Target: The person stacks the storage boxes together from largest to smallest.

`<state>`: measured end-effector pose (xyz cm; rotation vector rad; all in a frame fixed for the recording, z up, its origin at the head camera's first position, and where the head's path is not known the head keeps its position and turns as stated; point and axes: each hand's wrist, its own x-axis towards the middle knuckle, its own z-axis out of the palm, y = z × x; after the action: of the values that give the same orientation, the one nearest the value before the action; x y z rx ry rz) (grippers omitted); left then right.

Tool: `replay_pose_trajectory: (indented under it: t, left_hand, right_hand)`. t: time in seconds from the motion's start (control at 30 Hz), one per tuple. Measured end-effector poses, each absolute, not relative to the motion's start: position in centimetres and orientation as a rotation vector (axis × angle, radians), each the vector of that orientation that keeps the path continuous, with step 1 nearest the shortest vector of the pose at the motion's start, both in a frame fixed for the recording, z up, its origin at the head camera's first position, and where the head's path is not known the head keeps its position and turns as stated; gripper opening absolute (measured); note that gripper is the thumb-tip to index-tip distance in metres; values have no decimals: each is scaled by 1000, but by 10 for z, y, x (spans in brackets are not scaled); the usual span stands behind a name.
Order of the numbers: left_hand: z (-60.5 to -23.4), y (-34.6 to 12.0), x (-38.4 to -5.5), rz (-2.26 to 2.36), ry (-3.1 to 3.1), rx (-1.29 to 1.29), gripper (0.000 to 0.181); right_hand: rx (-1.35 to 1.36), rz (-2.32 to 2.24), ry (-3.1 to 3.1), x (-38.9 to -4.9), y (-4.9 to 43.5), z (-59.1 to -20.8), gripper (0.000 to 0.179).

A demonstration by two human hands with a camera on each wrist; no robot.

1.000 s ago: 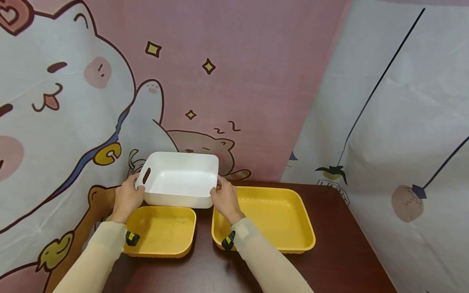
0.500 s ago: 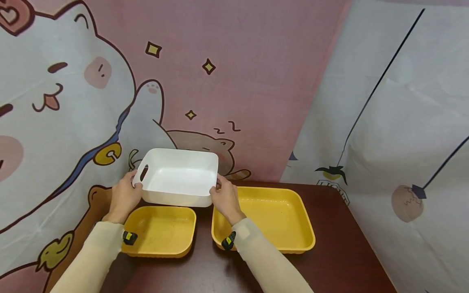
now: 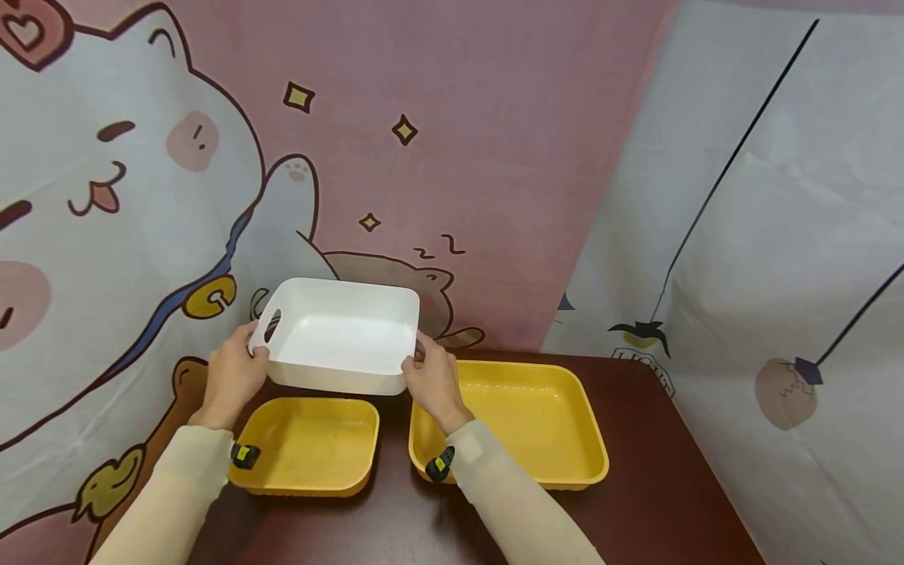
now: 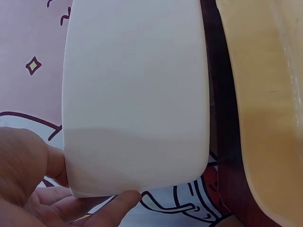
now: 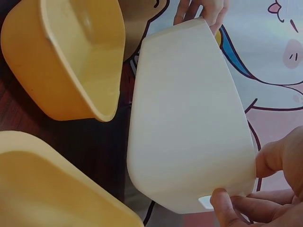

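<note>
A white plastic bin (image 3: 339, 329) with cut-out handles is tilted toward me near the back of the table, its inside showing no contents. At its left end, my left hand (image 3: 235, 375) grips the wall below the handle slot, thumb on the near side. The right end is pinched by my right hand (image 3: 434, 380), close to the slot, as the right wrist view shows. Seen from the wrists, the bin's near side wall (image 4: 137, 94) is smooth and plain. My left fingers curl round its end in that left wrist view.
A smaller yellow tray (image 3: 311, 447) stands in front of the bin at left. To the right is a larger yellow tray (image 3: 526, 416), partly under my right forearm. Both rest on a dark reddish-brown table (image 3: 657, 471). A printed cartoon curtain (image 3: 494, 157) hangs behind.
The white bin's left end has risen and shifted slightly left and back, with my left hand moving along. My right hand has stayed nearly in place. The yellow trays have not moved.
</note>
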<state>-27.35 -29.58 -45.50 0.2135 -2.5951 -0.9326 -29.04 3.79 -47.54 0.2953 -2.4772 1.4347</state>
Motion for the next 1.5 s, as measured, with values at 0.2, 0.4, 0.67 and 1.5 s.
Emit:
replay_pose_trajectory:
  t: [0.2,0.4,0.67,1.5]
  left_hand:
    - [-450,-297,-273,-945,-2608,230,61]
    - [-445,-296,-270,-933,-2569,196,61]
    - [-440,-291,-267,-926,-2552,181,59]
    - [-433,-267,-254,-957,-2513,147,57]
  right_hand:
    - [299,1453,-2479,-289,38,-472,54]
    - [314,1441,-2463,-287,39,-466,54]
    - [287,1403,-2473,-283,45,-459,55]
    - [266,1375,-2458,-273,74,-447,58]
